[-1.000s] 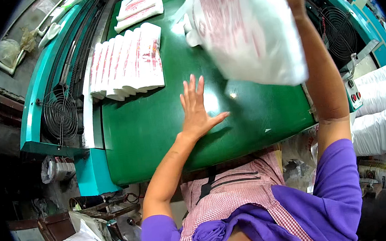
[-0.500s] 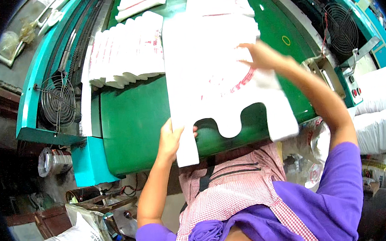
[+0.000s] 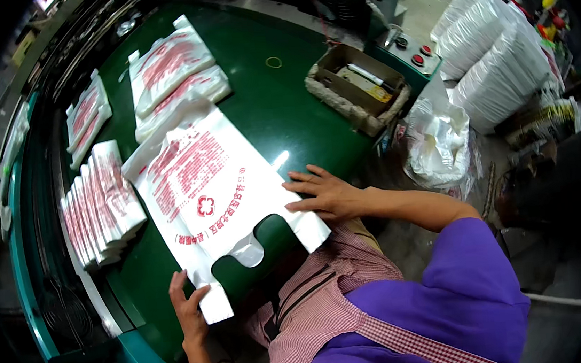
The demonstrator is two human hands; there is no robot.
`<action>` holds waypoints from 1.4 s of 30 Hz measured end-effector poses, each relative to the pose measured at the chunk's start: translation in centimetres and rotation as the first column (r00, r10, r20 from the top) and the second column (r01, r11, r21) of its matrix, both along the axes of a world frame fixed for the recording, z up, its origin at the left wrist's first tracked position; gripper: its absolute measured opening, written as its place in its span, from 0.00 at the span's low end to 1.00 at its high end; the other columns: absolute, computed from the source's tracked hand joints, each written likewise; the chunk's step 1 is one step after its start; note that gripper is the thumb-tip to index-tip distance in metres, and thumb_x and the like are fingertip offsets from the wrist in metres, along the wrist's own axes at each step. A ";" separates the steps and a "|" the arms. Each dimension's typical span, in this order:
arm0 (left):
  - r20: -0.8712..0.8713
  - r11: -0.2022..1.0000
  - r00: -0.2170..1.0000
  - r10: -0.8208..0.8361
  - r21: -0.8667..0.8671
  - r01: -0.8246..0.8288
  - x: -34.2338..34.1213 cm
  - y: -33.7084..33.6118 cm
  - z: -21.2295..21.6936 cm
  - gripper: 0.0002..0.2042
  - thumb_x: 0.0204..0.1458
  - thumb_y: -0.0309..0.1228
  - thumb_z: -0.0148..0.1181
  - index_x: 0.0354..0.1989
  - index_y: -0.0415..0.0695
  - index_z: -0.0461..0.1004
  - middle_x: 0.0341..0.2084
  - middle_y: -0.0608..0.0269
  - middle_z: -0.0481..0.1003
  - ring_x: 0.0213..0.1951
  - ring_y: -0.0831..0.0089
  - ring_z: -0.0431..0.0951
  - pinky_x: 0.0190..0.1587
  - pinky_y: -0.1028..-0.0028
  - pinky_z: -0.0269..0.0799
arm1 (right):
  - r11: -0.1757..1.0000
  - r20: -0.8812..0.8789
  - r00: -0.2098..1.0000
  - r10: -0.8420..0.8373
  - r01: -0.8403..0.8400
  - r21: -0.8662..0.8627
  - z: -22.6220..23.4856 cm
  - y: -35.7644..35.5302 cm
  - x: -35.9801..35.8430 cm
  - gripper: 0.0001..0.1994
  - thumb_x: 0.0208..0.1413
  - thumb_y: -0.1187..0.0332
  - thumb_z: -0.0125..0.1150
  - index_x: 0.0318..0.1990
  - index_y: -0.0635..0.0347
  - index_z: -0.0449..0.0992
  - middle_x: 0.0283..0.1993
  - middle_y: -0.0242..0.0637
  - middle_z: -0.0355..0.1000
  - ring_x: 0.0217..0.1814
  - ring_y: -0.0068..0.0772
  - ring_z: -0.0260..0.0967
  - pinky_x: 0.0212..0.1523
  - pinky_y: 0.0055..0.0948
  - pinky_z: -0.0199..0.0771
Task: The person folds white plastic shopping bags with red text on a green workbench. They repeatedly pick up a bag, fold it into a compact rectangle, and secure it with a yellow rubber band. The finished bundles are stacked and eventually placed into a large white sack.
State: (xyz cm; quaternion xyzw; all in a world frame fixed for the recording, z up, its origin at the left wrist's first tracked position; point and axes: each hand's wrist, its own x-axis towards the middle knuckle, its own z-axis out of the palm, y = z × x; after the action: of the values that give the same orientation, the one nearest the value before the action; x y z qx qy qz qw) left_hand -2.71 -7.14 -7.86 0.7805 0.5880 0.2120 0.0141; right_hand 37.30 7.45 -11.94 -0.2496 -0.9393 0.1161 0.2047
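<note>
A white plastic vest-style bag [image 3: 200,183] with red print lies at the near end of the green conveyor bed [image 3: 285,126], its two handles toward me. It may be the top one of a stack; its edges do not show how many. My left hand [image 3: 191,310] is at the left handle, thumb on the plastic and fingers apart along its outer edge. Spread out, the fingers of my right hand [image 3: 326,193] rest on the bag's right edge, above the right handle. Neither hand is closed round the bag.
Left of the bag stands a row of folded white bags [image 3: 100,203]. Farther off lie flat bag stacks [image 3: 175,70] and a smaller pile [image 3: 88,113]. At right are an open box [image 3: 358,87], a button panel [image 3: 408,55] and big white bundles [image 3: 503,63].
The view has swung to the right. My right hand has come down from the bag's upper part to its right edge near the handle. My left hand stays by the left handle, fingers looser.
</note>
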 end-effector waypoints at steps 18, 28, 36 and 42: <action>-0.066 0.973 0.989 -0.134 0.181 0.144 6.8 8.5 -0.3 0.24 0.39 0.23 0.58 0.50 0.39 0.68 0.51 0.44 0.65 0.51 0.50 0.68 0.52 0.59 0.65 | 0.965 0.005 0.999 -0.047 0.047 -0.256 2.0 4.1 -13.7 0.18 0.47 0.53 0.60 0.36 0.59 0.72 0.29 0.45 0.74 0.34 0.50 0.73 0.34 0.46 0.70; 0.189 0.982 0.979 -0.081 -0.155 0.111 7.1 10.2 0.3 0.13 0.50 0.24 0.49 0.43 0.42 0.75 0.37 0.51 0.76 0.37 0.61 0.76 0.40 0.69 0.71 | 0.946 0.134 0.989 -0.054 0.094 -0.309 4.7 7.1 -11.9 0.27 0.57 0.52 0.48 0.57 0.63 0.63 0.65 0.52 0.52 0.69 0.52 0.46 0.63 0.50 0.50; 0.049 0.987 0.994 0.096 0.127 -0.102 5.3 14.0 1.6 0.18 0.44 0.28 0.63 0.45 0.38 0.71 0.39 0.49 0.74 0.42 0.53 0.73 0.45 0.65 0.68 | 0.997 0.090 0.993 0.077 -0.076 -0.019 1.3 5.1 -13.3 0.32 0.52 0.50 0.55 0.57 0.65 0.62 0.66 0.53 0.51 0.70 0.51 0.42 0.66 0.48 0.44; -0.164 0.990 0.978 -0.125 -0.079 0.114 7.5 9.3 1.2 0.29 0.35 0.25 0.60 0.53 0.42 0.66 0.48 0.49 0.70 0.50 0.51 0.69 0.55 0.57 0.62 | 0.986 -0.368 0.917 0.152 -0.168 -0.011 1.4 2.9 -11.9 0.23 0.47 0.60 0.62 0.49 0.62 0.70 0.61 0.53 0.57 0.67 0.57 0.47 0.63 0.50 0.50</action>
State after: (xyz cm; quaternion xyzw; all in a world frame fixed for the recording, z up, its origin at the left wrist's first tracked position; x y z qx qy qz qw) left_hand 4.83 2.11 -6.65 0.8286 0.5461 0.1232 0.0041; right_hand 25.38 10.38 -10.55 -0.1504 -0.8994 0.1966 0.3604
